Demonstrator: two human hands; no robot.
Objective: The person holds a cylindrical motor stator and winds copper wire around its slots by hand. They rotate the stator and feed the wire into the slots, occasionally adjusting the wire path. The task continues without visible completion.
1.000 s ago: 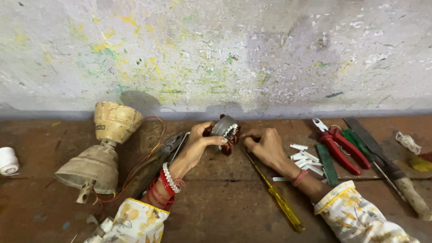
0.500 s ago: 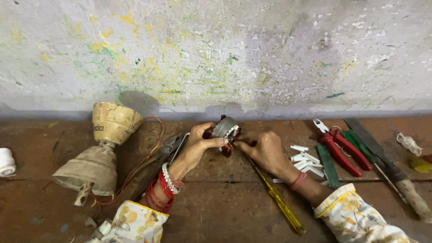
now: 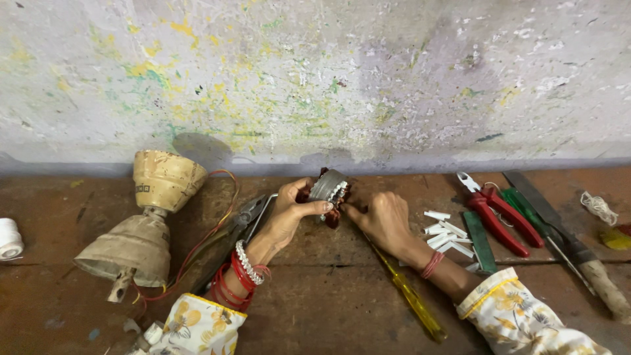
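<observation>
Both hands point(image 3: 289, 213) point(image 3: 381, 217) grip small motor stator point(image 3: 328, 187).

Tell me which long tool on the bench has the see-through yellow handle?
The screwdriver with the clear yellow plastic handle, lying just below the right hand. The red-handled pliers lie farther right, and the dark metal pliers lie beside the left wrist.

White sleeves with yellow flowers, red and white bangles at left wrist, red thread at right wrist
</observation>
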